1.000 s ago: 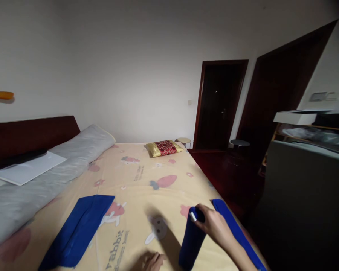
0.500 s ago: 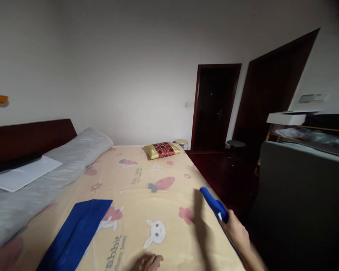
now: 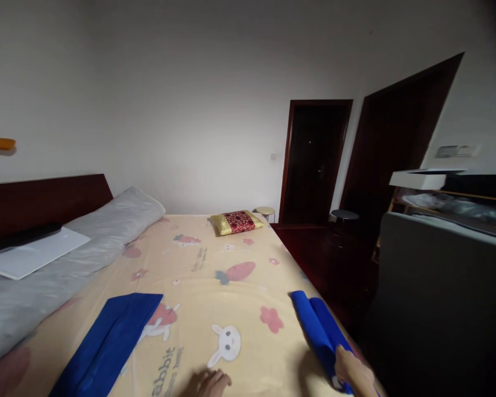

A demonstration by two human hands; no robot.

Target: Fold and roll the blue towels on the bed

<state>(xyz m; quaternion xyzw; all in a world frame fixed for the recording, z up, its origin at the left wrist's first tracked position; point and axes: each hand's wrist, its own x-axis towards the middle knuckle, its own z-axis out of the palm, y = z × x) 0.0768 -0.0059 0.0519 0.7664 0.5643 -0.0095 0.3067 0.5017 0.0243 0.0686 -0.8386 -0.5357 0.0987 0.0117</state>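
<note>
My right hand is closed on a folded blue cloth at the right edge of the bed. Two long folds of that cloth lie side by side, and a small white spot shows near my fingers. My left hand is at the bottom middle of the picture, low over the sheet, with its fingers loosely bent and nothing in them. Only part of it shows. To its left lies another folded blue cloth, flat on the bed with a crease along its length.
The bed has a cream sheet printed with rabbits and carrots. A gold and red pillow lies at the far end. Grey bedding with a white board on it runs along the left. A dark panel stands at right.
My right hand has come down and nearer, and the blue cloth in it now lies on the bed edge with its folds spread. My left hand has shifted slightly left and down.
</note>
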